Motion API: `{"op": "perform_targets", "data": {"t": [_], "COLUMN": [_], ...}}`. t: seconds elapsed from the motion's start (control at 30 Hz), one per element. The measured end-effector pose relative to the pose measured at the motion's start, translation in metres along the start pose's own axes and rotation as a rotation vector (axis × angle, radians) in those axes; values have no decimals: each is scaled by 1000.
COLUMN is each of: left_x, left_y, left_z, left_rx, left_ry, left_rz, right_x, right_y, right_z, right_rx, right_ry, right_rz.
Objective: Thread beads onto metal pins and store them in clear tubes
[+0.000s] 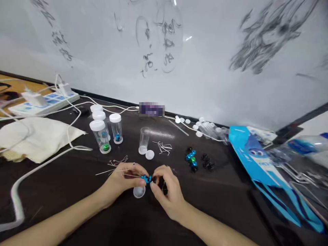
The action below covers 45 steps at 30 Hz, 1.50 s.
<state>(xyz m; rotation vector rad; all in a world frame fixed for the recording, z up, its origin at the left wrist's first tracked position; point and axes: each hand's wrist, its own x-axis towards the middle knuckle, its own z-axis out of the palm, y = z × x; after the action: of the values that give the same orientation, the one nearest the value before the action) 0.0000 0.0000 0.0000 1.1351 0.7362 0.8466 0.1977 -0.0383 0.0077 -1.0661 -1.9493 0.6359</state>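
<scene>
Between the fingertips of my two hands is a small shiny blue part (146, 178). My left hand (125, 176) pinches it from the left, and a thin light rod runs alongside those fingers. From the right, the thumb and forefinger of my right hand (167, 188) close on its dark end; what that end is I cannot make out. Just below sits a round translucent cap or dish (139, 192). Thin wires (118, 163) lie behind my left hand. Further back stand a clear tube (144, 139), with a white cap (150, 154) beside it, and a pile of thin bent metal pieces (163, 147).
Several white-capped tubes (116, 128) stand back left, some with coloured parts inside. Blue and green parts (191, 159) and black parts (208, 161) lie right. A blue bag (246, 153), a cream cloth (38, 136), a power strip (48, 104) and cables surround the area.
</scene>
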Motion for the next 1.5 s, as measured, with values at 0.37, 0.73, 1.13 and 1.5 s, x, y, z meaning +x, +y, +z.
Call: {"op": "perform_targets", "data": {"t": [0.37,0.73,1.13,1.5], "left_x": [3,4,3,5], "left_y": [-1,-2,2,2], "left_z": [1,0,2,1], "left_rx": [-15,-27,-17,-4], "left_ry": [-7,-11,13,40], "left_rz": [-13,9,4,21], "right_x": [0,0,0,1], "right_y": [5,0,4,2], "right_z": [1,-2,0,0], "right_rx": [-26,15,19,-17], "right_ry": [-14,18,24,36], "right_rz": [5,10,54,71]}}
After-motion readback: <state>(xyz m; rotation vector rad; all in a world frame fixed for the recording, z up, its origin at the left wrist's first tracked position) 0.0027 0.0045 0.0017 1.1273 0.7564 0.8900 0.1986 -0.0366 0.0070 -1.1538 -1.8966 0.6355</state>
